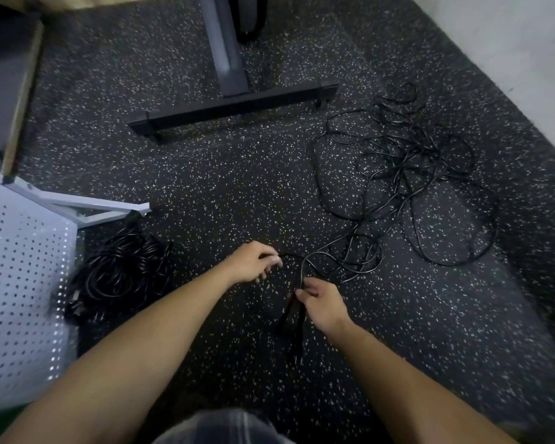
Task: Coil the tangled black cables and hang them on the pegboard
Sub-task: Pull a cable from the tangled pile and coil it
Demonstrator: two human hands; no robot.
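Observation:
A tangled heap of thin black cable (404,174) sprawls on the speckled dark floor at the right. One strand runs from it toward me. My left hand (252,262) pinches this strand between thumb and fingertips. My right hand (322,304) grips a short hanging bundle of the same cable (293,318), its loops dangling below the fingers. A pile of coiled black cables (119,270) lies on the floor at the left, beside the white pegboard (20,283).
The pegboard's white metal foot (109,208) reaches out across the floor at the left. A black table base (234,112) with a grey upright leg stands ahead. A pale wall (510,43) bounds the floor at the right. My knee shows at the bottom.

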